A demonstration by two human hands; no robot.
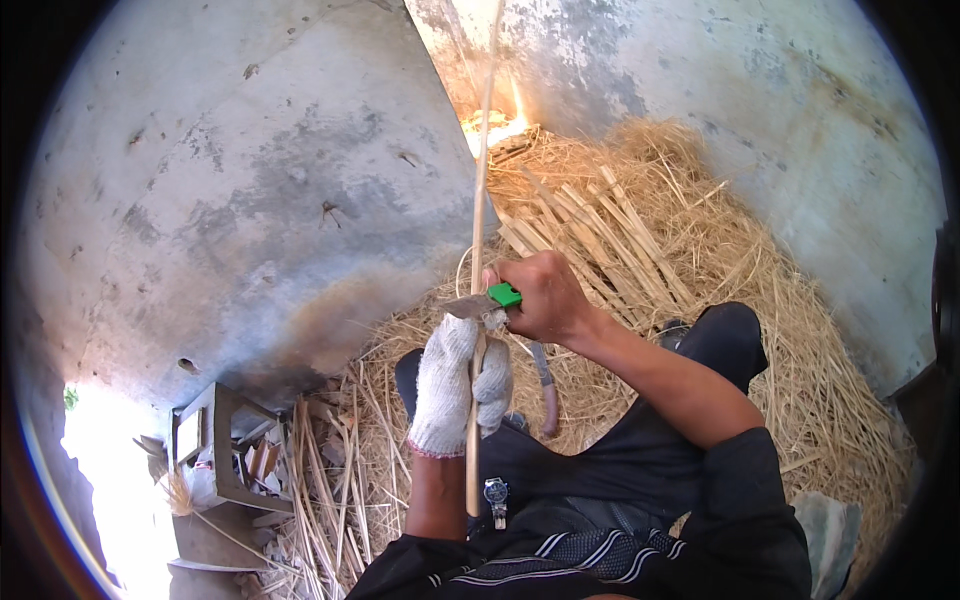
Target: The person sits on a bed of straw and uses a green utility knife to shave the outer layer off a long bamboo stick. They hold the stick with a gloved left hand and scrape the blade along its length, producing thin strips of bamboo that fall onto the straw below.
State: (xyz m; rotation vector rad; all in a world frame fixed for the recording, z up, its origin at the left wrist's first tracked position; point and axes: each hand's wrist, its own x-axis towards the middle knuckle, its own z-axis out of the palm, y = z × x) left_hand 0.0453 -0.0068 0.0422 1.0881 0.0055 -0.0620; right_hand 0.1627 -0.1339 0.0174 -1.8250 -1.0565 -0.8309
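Note:
A long pale bamboo strip (480, 200) stands lengthwise in front of me, running up past the top of the view. My left hand (445, 380), in a white knitted glove, is closed around its lower part, and the strip's near end sticks out below the glove. Just above the glove, my bare right hand (545, 297) grips a knife (470, 307) with a green handle. Its broad blade lies crosswise against the strip. The right fingers are partly hidden behind the hand.
A curved blade with a brown handle (549, 405) lies between my legs. Split bamboo slats (610, 235) rest on heaped shavings (800, 340) ahead. Stained walls (260, 190) rise at left and right. A box-like stand with odds and ends (225, 490) is at lower left, beside long thin strips (325, 500).

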